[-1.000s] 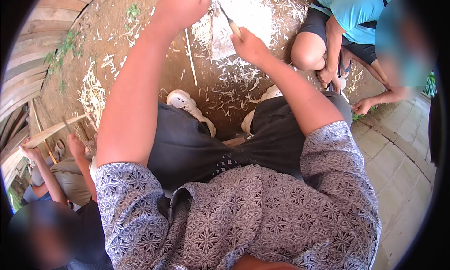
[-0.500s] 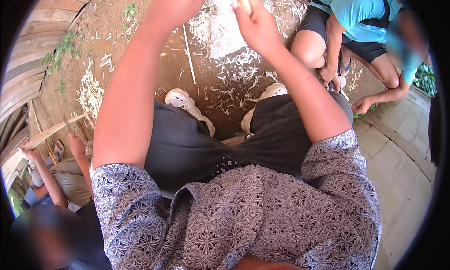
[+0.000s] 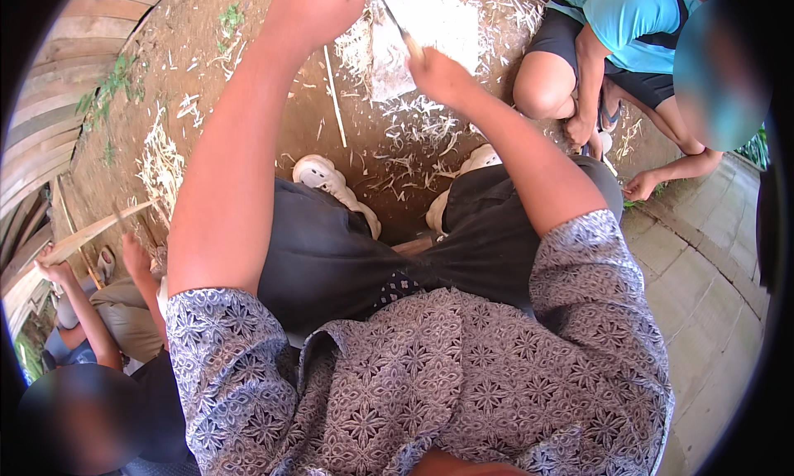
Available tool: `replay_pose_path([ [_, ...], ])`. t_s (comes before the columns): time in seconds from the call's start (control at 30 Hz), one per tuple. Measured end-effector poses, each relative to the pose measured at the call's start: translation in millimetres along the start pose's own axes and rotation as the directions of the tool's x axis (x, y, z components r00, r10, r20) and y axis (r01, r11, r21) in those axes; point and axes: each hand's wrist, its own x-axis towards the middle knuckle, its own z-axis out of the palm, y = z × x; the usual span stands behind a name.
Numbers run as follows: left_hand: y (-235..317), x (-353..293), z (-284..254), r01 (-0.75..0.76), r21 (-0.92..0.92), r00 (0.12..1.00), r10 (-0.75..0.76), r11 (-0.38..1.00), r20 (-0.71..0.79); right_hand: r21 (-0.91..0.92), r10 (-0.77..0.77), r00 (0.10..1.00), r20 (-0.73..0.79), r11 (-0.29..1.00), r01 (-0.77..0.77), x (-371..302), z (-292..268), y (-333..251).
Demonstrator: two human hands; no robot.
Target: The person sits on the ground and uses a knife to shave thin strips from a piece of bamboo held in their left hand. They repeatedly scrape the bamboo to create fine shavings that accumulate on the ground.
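At the top of the head view my right hand (image 3: 442,79) is closed round the pale handle of a knife (image 3: 404,31), whose narrow dark blade slants up and to the left. Closed and partly cut off by the top edge, my left hand (image 3: 318,11) is left of the blade. What its fingers hold is out of sight. Beneath the knife, a bright whitish flat piece (image 3: 438,29) lies on the ground among curled pale wood shavings (image 3: 418,127). My white shoes (image 3: 322,177) stand on the near side of it.
A person in a turquoise shirt (image 3: 616,17) crouches at the right, beside grey paving (image 3: 703,286). Lower left, another person's hands are near a long pale wooden strip (image 3: 91,228). Wooden planks (image 3: 91,29) line the far left; a thin stick (image 3: 334,95) lies on the soil.
My right hand has moved down and slightly left, bringing the knife blade into view. My left hand has shifted slightly right and up.
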Motion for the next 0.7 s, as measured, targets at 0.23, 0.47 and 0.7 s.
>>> replay_pose_path([
  [0.23,-14.8,-5.6,2.5,-0.032,-0.114,0.995,0.021,0.993,-0.098,0.243,-0.052,0.981,-0.185,0.965,0.097,2.9,-1.5,-4.6],
  [0.47,-3.0,-4.7,-1.4,-0.010,0.047,1.000,0.009,0.999,0.015,-0.120,0.056,0.993,0.103,0.992,-0.044,9.8,-8.3,-2.0],
  [0.7,-2.6,-1.7,-0.2,-0.021,-0.010,0.999,0.021,1.000,-0.024,0.052,-0.073,0.984,-0.161,0.995,0.082,-1.4,-3.5,-5.7],
])
